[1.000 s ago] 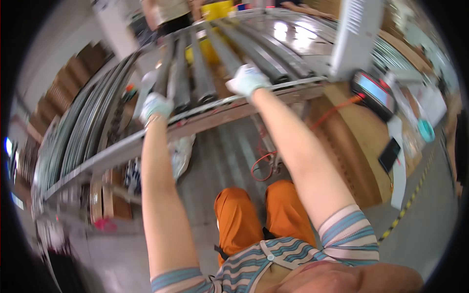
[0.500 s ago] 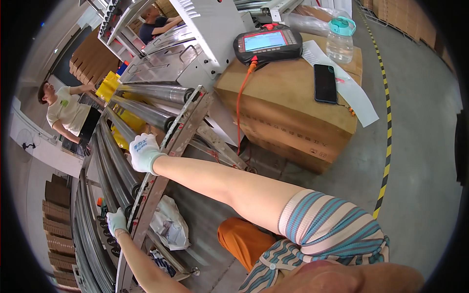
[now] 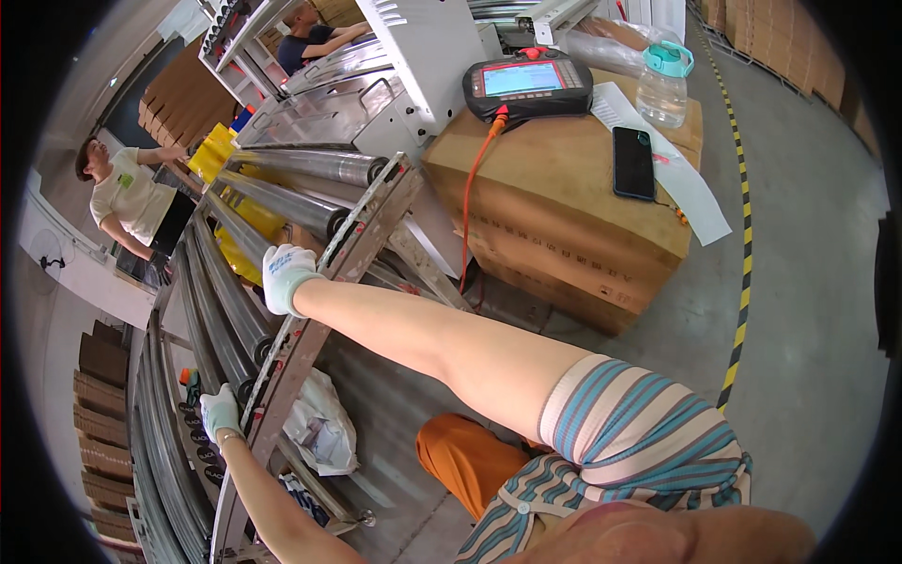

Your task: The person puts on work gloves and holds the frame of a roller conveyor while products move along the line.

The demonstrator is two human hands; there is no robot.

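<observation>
Both my hands wear white knit gloves and lie on the side rail of a roller conveyor. My right hand is closed over the rail beside the metal rollers, its fingertips hidden. Closer to me, my left hand curls over the same rail by the roller ends; its fingers are partly hidden too. No loose item shows in either hand.
A cardboard box on the right bears a handheld control panel, a phone and a water bottle. An orange cable hangs from the panel. One co-worker stands beyond the rollers, another behind the machine.
The view has shifted slightly, so the box and rail end appear farther right. Both my hands stay on the rail, with little visible movement. The co-worker at the left keeps an arm stretched out.
</observation>
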